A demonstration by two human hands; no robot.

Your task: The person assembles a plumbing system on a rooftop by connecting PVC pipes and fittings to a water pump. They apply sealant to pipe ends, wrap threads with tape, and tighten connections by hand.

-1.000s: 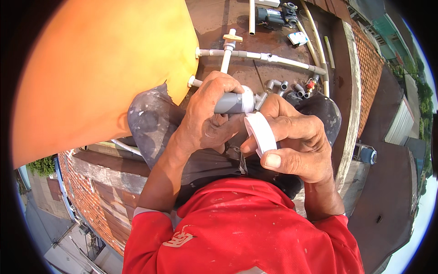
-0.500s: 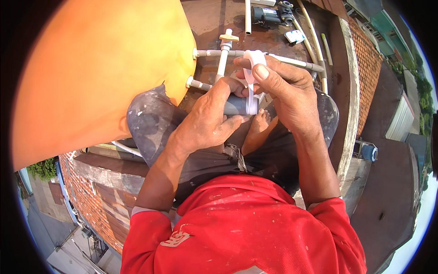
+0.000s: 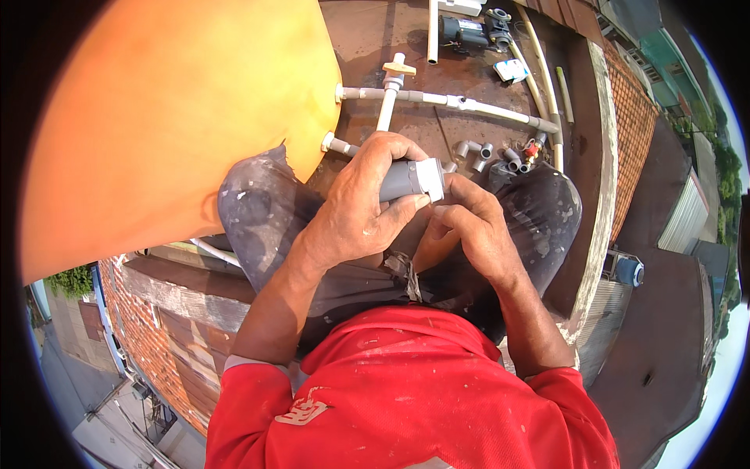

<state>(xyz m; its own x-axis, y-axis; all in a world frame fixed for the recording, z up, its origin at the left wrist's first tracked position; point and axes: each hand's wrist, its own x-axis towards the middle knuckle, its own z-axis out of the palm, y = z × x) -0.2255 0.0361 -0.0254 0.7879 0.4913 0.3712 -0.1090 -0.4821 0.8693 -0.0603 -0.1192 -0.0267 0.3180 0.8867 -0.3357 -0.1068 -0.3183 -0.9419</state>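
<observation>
The left hand (image 3: 359, 207) gripped a grey pipe fitting (image 3: 410, 180) whose end was already wrapped in white thread tape, while the right hand (image 3: 469, 230) pinched at that end, loose elbows (image 3: 476, 152) waiting on the roof slab's far edge

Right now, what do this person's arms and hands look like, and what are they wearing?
Both forearms are bare, with no gloves, watch or rings visible on the left hand or right hand. A red shirt with short sleeves covers the upper arms, flecked with pale paint spots.

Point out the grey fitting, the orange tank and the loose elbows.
grey fitting (image 3: 400, 181), head view, its grey barrel.
orange tank (image 3: 172, 125), head view, its curved side.
loose elbows (image 3: 476, 151), head view, one grey elbow.
</observation>
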